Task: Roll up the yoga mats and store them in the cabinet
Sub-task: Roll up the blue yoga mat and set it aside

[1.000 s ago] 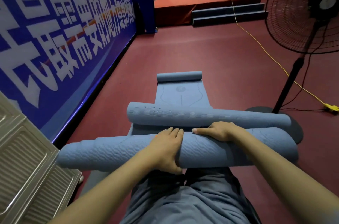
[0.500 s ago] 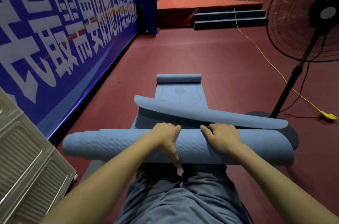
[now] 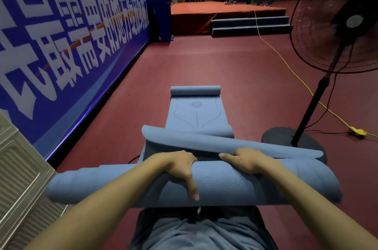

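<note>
A thick rolled blue yoga mat [image 3: 235, 186] lies crosswise in front of my knees. My left hand [image 3: 180, 168] grips its top, fingers curled over the far side and thumb down the near face. My right hand [image 3: 245, 160] holds the roll's top beside it, fingers curled over the far edge. Just beyond lies a second blue mat [image 3: 214, 143], loosely curled and slanting to the right. A third blue mat [image 3: 196, 114] lies flat on the floor farther off, its far end curled into a small roll [image 3: 195, 90].
A grey metal cabinet [image 3: 18, 178] stands at my left. A blue banner wall [image 3: 67, 37] runs along the left side. A standing fan [image 3: 337, 22] with round base [image 3: 282, 137] is at right, near a yellow cable [image 3: 294, 73]. A red stage [image 3: 221, 16] is far ahead.
The second mat has uncurled from a tight roll into a loose slanted fold. Both hands shifted on the near roll; my left thumb now lies down its near face. My view has risen.
</note>
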The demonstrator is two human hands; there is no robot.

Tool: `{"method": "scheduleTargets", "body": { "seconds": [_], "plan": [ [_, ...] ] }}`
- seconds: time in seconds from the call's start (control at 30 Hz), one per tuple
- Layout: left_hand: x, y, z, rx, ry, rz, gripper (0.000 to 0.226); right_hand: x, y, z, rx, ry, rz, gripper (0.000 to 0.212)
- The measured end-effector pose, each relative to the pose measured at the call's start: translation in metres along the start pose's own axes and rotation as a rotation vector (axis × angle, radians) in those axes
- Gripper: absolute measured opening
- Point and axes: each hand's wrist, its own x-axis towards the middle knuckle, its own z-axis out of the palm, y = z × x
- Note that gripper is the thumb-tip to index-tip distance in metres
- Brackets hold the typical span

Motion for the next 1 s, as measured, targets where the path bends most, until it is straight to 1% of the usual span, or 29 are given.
{"method": "scheduleTargets", "body": {
  "seconds": [0.13, 0.2, 0.37, 0.43, 0.47, 0.53, 0.57, 0.6, 0.63, 0.67, 0.77, 0.8, 0.83, 0.87, 0.9, 0.93, 1.0],
  "plan": [
    [0.004, -0.014, -0.005, -0.05, 0.095, 0.036, 0.079, 0.006, -0.006, 0.003, -0.061, 0.247, -0.076, 0.05],
    [0.007, -0.02, -0.009, -0.074, 0.162, 0.043, 0.084, 0.008, -0.005, 0.006, -0.071, 0.35, -0.067, 0.045],
    [0.009, -0.043, -0.009, -0.21, 0.337, 0.103, 0.085, 0.006, -0.001, 0.015, -0.116, 0.51, -0.044, 0.045],
    [0.01, -0.048, -0.012, -0.269, 0.435, 0.14, 0.079, 0.004, -0.003, 0.021, -0.181, 0.589, -0.041, 0.052],
    [0.011, -0.048, -0.014, -0.252, 0.477, 0.147, 0.069, 0.004, -0.005, 0.024, -0.211, 0.621, -0.035, 0.058],
    [0.013, -0.043, -0.02, -0.104, 0.505, 0.126, 0.047, 0.004, -0.008, 0.027, -0.226, 0.653, -0.023, 0.067],
    [0.013, -0.038, -0.023, -0.029, 0.491, 0.109, 0.04, 0.005, -0.008, 0.027, -0.226, 0.654, -0.012, 0.07],
    [0.011, -0.033, -0.025, 0.022, 0.465, 0.097, 0.039, 0.006, -0.008, 0.026, -0.227, 0.65, 0.002, 0.072],
    [0.009, -0.029, -0.026, 0.06, 0.435, 0.089, 0.044, 0.007, -0.007, 0.025, -0.23, 0.646, 0.01, 0.073],
    [0.007, -0.027, -0.026, 0.1, 0.402, 0.078, 0.056, 0.007, -0.007, 0.025, -0.237, 0.648, 0.01, 0.074],
    [0.007, -0.02, -0.01, 0.313, 0.281, 0.001, 0.119, 0.008, -0.007, 0.025, -0.248, 0.657, -0.009, 0.072],
    [0.01, -0.018, -0.002, 0.365, 0.263, -0.022, 0.136, 0.009, -0.006, 0.024, -0.249, 0.656, -0.017, 0.07],
    [0.012, -0.017, 0.004, 0.382, 0.264, -0.035, 0.148, 0.011, -0.005, 0.024, -0.247, 0.654, -0.024, 0.067],
    [0.015, -0.017, 0.008, 0.38, 0.277, -0.043, 0.153, 0.012, -0.004, 0.024, -0.245, 0.654, -0.03, 0.063],
    [0.017, -0.017, 0.008, 0.376, 0.292, -0.051, 0.152, 0.014, -0.004, 0.023, -0.236, 0.656, -0.036, 0.059],
    [0.019, -0.018, 0.005, 0.377, 0.302, -0.057, 0.148, 0.016, -0.004, 0.022, -0.224, 0.654, -0.045, 0.055],
    [0.02, -0.02, 0.0, 0.385, 0.322, -0.056, 0.127, 0.019, -0.004, 0.017, -0.192, 0.631, -0.068, 0.052]
  ]
}}
